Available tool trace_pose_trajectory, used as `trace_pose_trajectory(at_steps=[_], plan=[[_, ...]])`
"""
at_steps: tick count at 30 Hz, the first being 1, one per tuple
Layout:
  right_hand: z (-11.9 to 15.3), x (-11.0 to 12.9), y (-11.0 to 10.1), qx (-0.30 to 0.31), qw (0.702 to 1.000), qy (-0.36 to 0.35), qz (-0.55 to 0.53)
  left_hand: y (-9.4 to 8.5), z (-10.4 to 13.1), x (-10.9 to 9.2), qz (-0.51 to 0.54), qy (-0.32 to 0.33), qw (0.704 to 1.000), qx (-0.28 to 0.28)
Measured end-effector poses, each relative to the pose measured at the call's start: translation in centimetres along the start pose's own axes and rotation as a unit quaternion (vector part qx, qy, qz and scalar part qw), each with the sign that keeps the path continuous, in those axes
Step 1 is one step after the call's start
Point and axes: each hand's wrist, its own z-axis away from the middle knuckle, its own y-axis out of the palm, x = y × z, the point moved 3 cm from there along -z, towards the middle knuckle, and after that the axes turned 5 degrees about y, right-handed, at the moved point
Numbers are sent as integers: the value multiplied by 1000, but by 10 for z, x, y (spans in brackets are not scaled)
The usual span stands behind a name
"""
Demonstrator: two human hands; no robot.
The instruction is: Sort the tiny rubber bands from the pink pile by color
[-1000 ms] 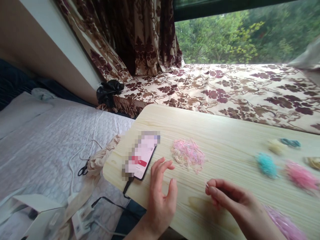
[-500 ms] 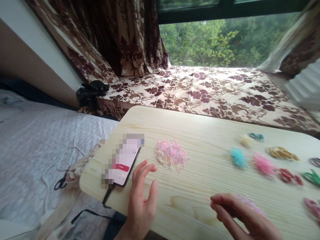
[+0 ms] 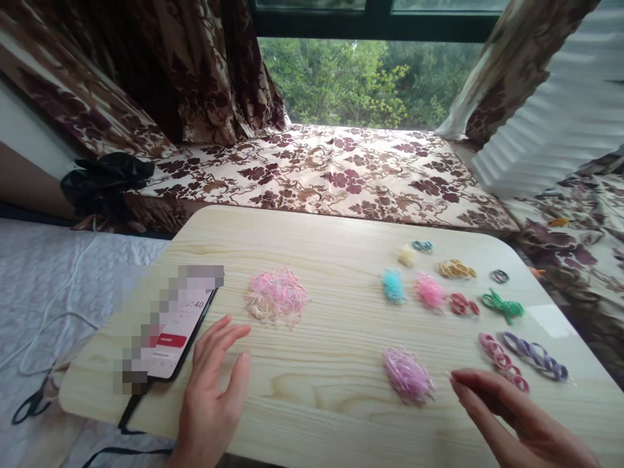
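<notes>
My left hand hovers over the table between the phone and a mixed pile of pink and whitish small elastic bands; its fingers are apart, with nothing in them. At the right front, my right hand is pinched, thumb against index finger. A tiny pale bit shows at its fingertips, too small to name. Just left of those fingertips lies a pile of lilac small elastic bands. Farther back are piles of blue bands, bright pink bands and cream bands.
A phone with a cable lies at the table's left side. Along the right are hair ties in tan, red, green, rose and purple. Beyond the table is a floral-covered sill.
The view has turned rightward, bringing more of the table's right side into sight. My right hand has moved right, from left of the lilac pile to its right, still pinched. My left hand stays beside the phone.
</notes>
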Motion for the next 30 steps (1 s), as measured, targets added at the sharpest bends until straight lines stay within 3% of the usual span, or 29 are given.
trace_pose_trajectory(at_steps=[7, 11, 15, 22, 27, 30], plan=[[-58, -2, 7, -83, 997, -1, -7, 5, 1, 6, -19, 11, 1000, 10], [-87, -6, 13, -80, 997, -4, 21, 6, 4, 10, -23, 13, 1000, 10], [-95, -6, 12, -67, 997, -5, 37, 7, 5, 13, -30, 11, 999, 12], [-58, -10, -2, -60, 996, -26, 52, 6, 1, 7, -25, 11, 999, 20], [-9, -8, 13, 10, 990, -131, 53, 4, -1, 2, -15, 1, 1000, 20], [13, -7, 22, 54, 985, -150, 64, 3, -1, 1, -12, 3, 1000, 20]])
